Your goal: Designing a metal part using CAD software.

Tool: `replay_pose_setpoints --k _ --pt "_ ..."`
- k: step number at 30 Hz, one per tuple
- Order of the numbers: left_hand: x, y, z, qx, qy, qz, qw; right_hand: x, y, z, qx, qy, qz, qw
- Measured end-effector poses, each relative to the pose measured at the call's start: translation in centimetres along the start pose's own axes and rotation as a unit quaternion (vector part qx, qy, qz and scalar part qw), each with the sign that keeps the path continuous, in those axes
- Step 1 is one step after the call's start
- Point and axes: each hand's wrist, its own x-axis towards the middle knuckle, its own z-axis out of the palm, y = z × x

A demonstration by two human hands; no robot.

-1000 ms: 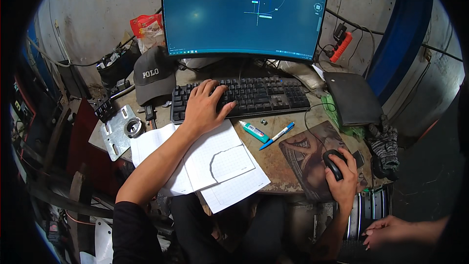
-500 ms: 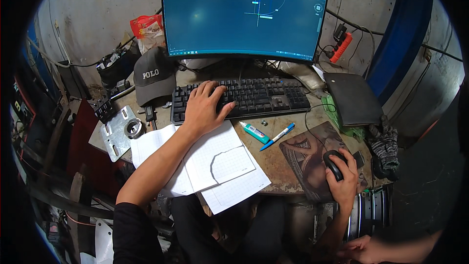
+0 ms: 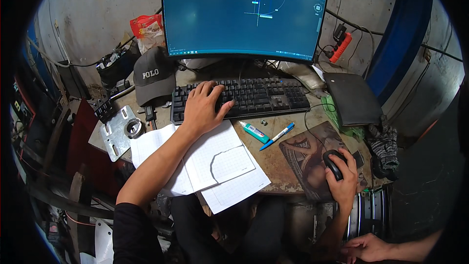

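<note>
My left hand (image 3: pixel 202 107) rests on the left part of a black keyboard (image 3: pixel 266 97), fingers spread over the keys. My right hand (image 3: pixel 344 178) is wrapped round a black computer mouse (image 3: pixel 333 165) on a dark patterned mouse pad (image 3: pixel 300 159). Beyond the keyboard stands a curved monitor (image 3: pixel 220 24) showing a line drawing with a curved side. Under my left forearm lie white grid-paper sheets (image 3: pixel 234 193), one with a dark curved edge. A green-and-white correction pen (image 3: pixel 255 132) and a blue-and-white pen (image 3: pixel 277 137) lie between the papers and the mouse pad.
A grey cap (image 3: pixel 154 80), a slotted metal plate (image 3: pixel 116 137), a metal ring (image 3: pixel 133 128) and a caliper (image 3: pixel 150 116) sit left. At right are a black folder (image 3: pixel 354 99), a knit glove (image 3: pixel 383 149) and a red power strip (image 3: pixel 341 48). Another person's hand (image 3: pixel 369 248) is at lower right.
The other person's hand at the lower right has shifted slightly and shows more clearly. My own hands and the monitor's drawing look nearly the same.
</note>
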Motion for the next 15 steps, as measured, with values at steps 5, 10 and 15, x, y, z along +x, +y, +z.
replay_pose_setpoints --k 5,10,15 --pt "0.03 -0.02 -0.04 0.000 -0.001 -0.003 1.000 -0.06 -0.05 0.00 -0.006 0.009 -0.002 1.000" --pt "0.09 0.01 0.00 0.000 -0.003 -0.002 1.000 -0.03 0.21 0.06 0.004 0.007 -0.006 1.000" --pt "0.10 -0.06 0.04 -0.001 -0.001 -0.003 1.000 -0.09 0.36 0.12 0.005 0.004 -0.008 1.000"
